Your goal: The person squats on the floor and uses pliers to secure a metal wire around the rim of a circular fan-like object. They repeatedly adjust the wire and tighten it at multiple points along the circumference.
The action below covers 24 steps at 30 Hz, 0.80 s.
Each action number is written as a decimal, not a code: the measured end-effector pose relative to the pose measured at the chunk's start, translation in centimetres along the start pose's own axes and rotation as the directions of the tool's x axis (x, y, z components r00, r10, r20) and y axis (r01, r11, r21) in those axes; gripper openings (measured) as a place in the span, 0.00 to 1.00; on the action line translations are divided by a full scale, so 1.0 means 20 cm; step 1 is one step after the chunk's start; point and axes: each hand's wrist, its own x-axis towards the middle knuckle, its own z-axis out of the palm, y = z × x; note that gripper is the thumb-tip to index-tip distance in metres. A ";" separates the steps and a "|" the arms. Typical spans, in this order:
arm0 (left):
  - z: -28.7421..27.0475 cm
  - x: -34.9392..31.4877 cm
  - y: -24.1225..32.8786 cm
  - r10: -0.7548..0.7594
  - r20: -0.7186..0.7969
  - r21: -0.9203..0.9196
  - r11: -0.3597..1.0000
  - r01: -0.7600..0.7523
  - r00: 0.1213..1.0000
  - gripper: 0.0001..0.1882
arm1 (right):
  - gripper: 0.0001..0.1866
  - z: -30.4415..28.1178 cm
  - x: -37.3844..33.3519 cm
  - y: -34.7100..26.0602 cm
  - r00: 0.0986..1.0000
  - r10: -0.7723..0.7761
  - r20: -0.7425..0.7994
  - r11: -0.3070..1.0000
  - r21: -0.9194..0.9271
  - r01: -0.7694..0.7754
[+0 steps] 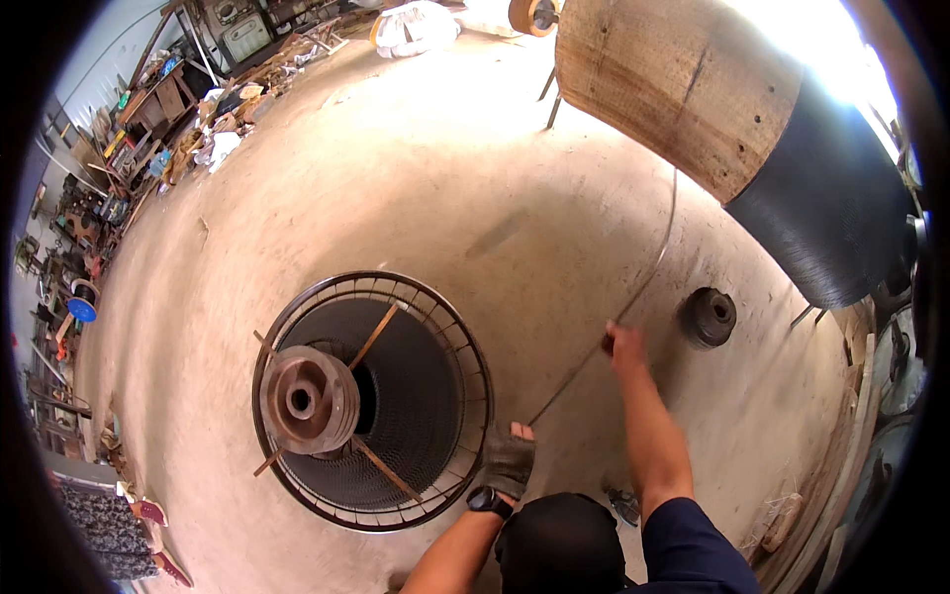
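A long thin rod (pixel 648 272) runs slantwise over the floor, from under the wooden board down to my left hand. My right hand (pixel 623 348), bare, is closed around its middle. My left hand (pixel 510 463), in a grey fingerless glove with a dark watch at the wrist, is curled at the rod's near end, beside the round frame. That frame (pixel 479 361) has a metal rim with thin spokes around a dark, ridged round body (pixel 421 346). Rust-brown bars (pixel 376 335) cross it, and a rusty grooved pulley (pixel 297 381) rests on top.
Right of my right hand, a dark cylindrical metal piece (pixel 711 318) with a hole stands on the floor. A curved wooden board (pixel 683 79) with a black sheet (pixel 826 188) rises at upper right. Scrap (pixel 223 124) lines the left wall. Another person's shoes (pixel 151 512) show at lower left.
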 end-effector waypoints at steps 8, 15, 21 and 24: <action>-0.05 0.02 0.04 -0.014 -0.053 -0.010 1.000 0.013 0.998 0.03 | 0.08 -0.05 0.04 -0.03 0.988 -0.007 0.155 0.997 0.079 -0.005; 0.12 -0.44 -0.05 0.143 0.088 -0.088 0.987 -0.135 0.986 0.04 | 0.10 -0.41 -0.36 0.33 0.984 0.180 -0.009 0.977 -0.116 -0.180; 0.00 -0.77 0.05 0.179 -0.012 -0.387 0.906 -0.170 0.984 0.05 | 0.11 -0.78 -0.76 0.44 0.973 0.230 0.025 0.970 -0.090 -0.227; 0.01 -0.74 0.06 0.175 0.087 -0.404 0.906 -0.126 0.981 0.06 | 0.11 -0.70 -0.66 0.40 0.991 0.110 -0.077 0.957 -0.261 -0.127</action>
